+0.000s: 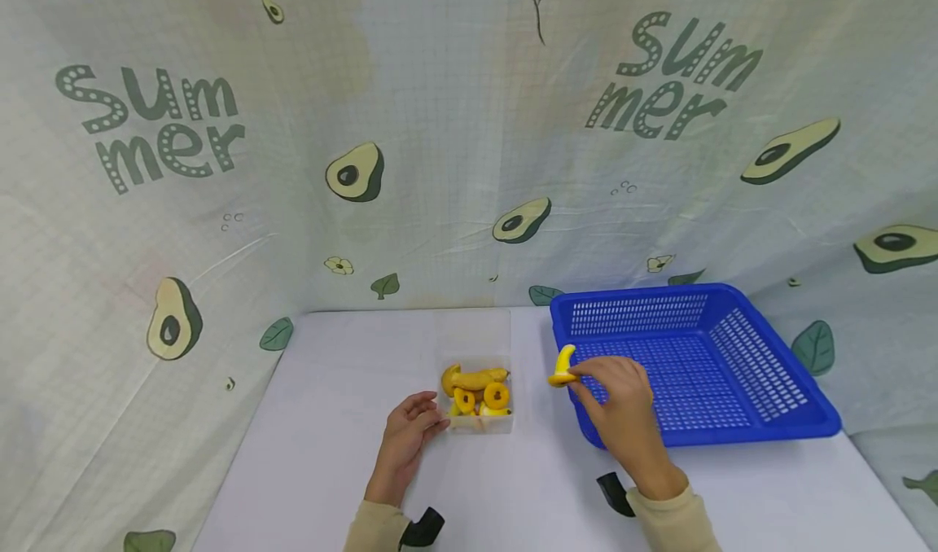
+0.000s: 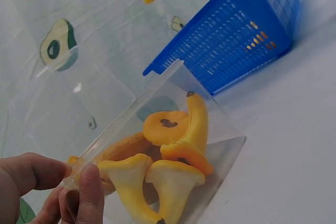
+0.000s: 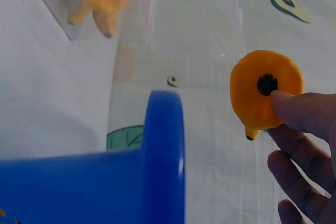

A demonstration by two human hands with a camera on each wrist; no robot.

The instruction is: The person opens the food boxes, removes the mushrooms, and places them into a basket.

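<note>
My right hand [image 1: 619, 401] pinches a yellow trumpet-shaped toy mushroom [image 1: 563, 366] by its cap, above the left rim of the blue basket [image 1: 677, 434]. The right wrist view shows the thumb near the dark centre of its orange cap [image 3: 252, 98]. My left hand [image 1: 410, 434] grips the left edge of a clear plastic box [image 1: 479, 426] between thumb and fingers. Inside the box lie several more yellow mushrooms [image 2: 176, 179], some cap up and some on their sides. A clear lid [image 1: 472, 330] stands open behind it.
Through the basket's holes in the left wrist view, some orange pieces [image 2: 257, 40] show. A white table [image 1: 330, 373] carries the box and the basket. Behind it hangs a pale curtain [image 1: 440, 234] printed with avocados.
</note>
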